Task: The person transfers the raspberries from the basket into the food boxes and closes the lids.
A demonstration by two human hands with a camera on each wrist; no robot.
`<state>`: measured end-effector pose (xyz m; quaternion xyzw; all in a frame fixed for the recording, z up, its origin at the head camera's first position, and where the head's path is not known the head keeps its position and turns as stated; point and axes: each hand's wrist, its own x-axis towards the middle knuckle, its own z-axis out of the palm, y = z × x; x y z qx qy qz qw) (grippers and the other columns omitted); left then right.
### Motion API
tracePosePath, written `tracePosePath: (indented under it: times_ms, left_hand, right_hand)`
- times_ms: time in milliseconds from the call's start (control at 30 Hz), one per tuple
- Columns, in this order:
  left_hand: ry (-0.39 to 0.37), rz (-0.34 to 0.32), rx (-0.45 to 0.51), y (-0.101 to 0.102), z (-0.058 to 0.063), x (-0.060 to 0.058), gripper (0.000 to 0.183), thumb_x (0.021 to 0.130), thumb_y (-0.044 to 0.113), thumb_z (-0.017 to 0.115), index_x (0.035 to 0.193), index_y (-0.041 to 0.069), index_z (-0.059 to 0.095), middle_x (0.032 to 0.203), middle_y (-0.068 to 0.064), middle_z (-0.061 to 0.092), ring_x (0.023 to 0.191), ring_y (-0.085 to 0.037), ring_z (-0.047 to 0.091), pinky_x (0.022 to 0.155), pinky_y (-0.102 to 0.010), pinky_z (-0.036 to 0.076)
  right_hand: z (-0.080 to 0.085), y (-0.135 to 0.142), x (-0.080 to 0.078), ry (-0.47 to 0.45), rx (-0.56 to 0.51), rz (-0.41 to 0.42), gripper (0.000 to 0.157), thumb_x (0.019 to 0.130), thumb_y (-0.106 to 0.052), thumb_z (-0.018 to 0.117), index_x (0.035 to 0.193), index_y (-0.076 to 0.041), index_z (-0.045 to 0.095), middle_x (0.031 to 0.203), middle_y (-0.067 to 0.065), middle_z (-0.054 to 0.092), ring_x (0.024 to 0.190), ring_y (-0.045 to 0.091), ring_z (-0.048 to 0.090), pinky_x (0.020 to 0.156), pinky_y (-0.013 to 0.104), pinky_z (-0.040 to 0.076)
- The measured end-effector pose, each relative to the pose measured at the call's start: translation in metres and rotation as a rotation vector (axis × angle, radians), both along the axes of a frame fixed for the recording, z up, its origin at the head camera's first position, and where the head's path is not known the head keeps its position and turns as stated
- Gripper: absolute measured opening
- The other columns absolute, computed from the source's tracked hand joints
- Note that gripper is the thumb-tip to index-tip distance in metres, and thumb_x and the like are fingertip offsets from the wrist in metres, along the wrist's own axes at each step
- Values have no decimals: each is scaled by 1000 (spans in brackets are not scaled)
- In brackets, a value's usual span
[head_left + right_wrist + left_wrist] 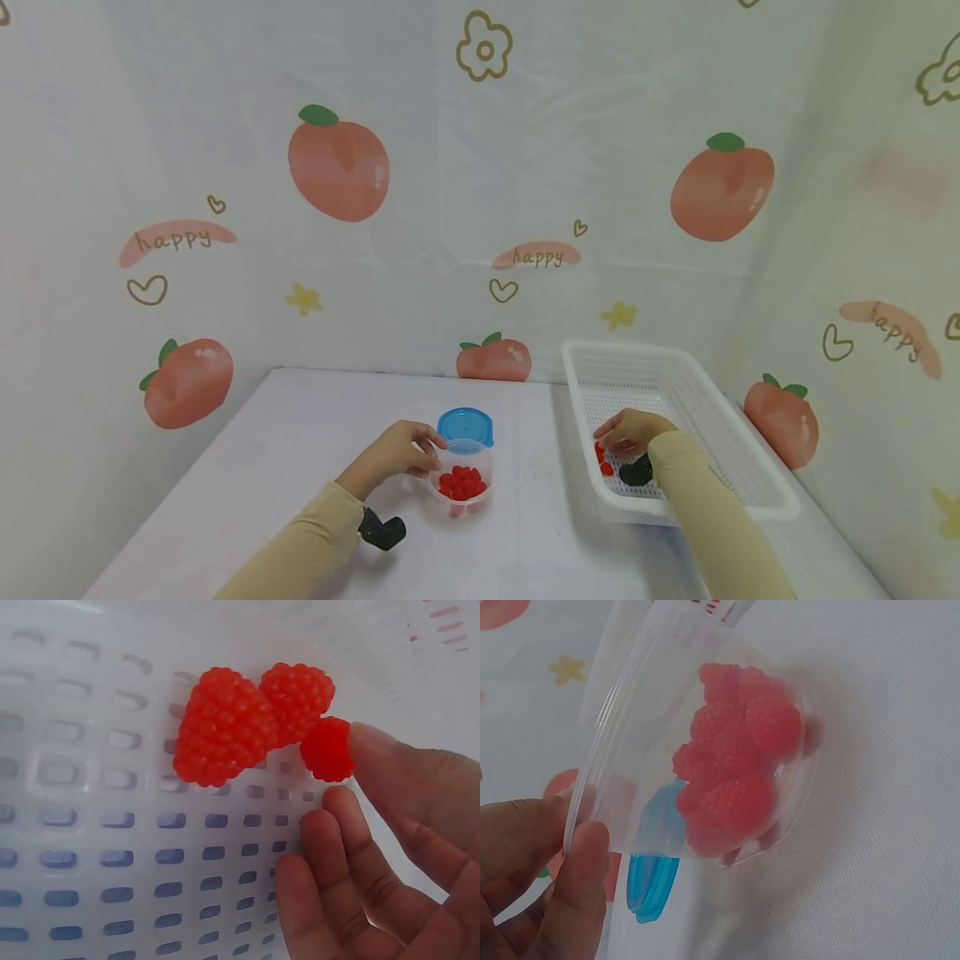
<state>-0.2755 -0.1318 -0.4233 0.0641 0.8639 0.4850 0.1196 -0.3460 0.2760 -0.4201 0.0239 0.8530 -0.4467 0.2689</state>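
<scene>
My left hand [401, 450] pinches the rim of a clear plastic tub [649, 697] between thumb and fingers. Inside the tub lie several red toy raspberries [739, 750], bunched at the bottom. On the right, my right hand [630, 429] reaches down into a white perforated basket [761, 496]. Its thumb and a fingertip pinch a small raspberry [326, 750] from the side and below. Two more raspberries, a large one [221, 727] and another [298, 697], lie against it on the basket's slotted floor.
A blue lid [465, 425] lies on the white table [315, 425] just behind the tub. Black wrist devices show beneath each sleeve, the left one [382, 531] near the table. A white printed cloth [427, 167] hangs behind the table.
</scene>
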Motion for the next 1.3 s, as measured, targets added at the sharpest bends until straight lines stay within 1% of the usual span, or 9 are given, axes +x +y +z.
tracePosePath:
  times_ms: [167,300,567,667,800,900,1033,1133,1300]
  left_hand:
    - [0,-7,4,0,1,1,23,79,5,76,101,4,70,81,-6,59,65,-16,61,64,-28,59]
    - [3,-10,3,-1,3,2,23,80,5,76,102,3,70,81,-7,59,64,-15,61,64,-27,59]
    - [-2,-2,-4,1,2,2,24,79,6,77,102,4,70,82,-6,59,64,-16,60,64,-28,59]
    - [0,0,-5,1,1,2,24,79,6,77,102,4,70,82,-6,59,64,-16,60,64,-28,59]
    - [3,-2,-3,1,1,1,24,79,6,77,102,4,70,82,-6,59,64,-16,60,64,-28,59]
    - [5,-3,-4,1,1,1,24,79,5,77,102,3,70,82,-6,59,64,-16,60,64,-28,59]
    - [7,2,-13,1,2,2,23,79,5,77,101,4,70,82,-6,59,65,-16,60,65,-28,59]
    - [8,7,-23,2,2,2,23,79,6,77,101,5,70,82,-6,60,65,-16,60,65,-28,59]
    - [12,8,-29,2,3,3,22,79,6,77,101,5,71,82,-6,59,65,-16,60,65,-28,59]
  right_hand:
    - [3,-2,4,12,63,36,25,85,2,63,109,6,66,85,1,69,81,14,61,78,30,55]
    - [2,-3,4,14,86,25,19,84,1,65,103,4,68,83,1,69,78,14,61,75,29,55]
    - [1,-1,1,12,81,24,15,84,2,65,98,2,69,81,1,68,78,13,60,74,27,56]
    - [0,2,-1,3,26,12,13,84,3,64,96,2,69,80,1,67,78,13,60,74,27,56]
    - [0,6,-4,7,-117,-19,13,85,4,62,96,2,68,81,-1,65,79,12,60,77,26,55]
    - [5,10,-6,42,-232,5,16,89,1,61,104,5,65,86,-2,67,82,10,61,79,25,54]
    - [14,15,-7,112,-364,38,26,95,-3,55,117,11,57,98,-1,68,93,10,63,85,25,54]
    - [21,17,-7,174,-431,23,31,98,-6,52,122,13,52,103,-2,67,98,8,63,88,24,54]
    - [36,14,-3,287,-588,-56,23,99,-6,50,120,4,52,100,-5,66,93,4,64,90,23,54]
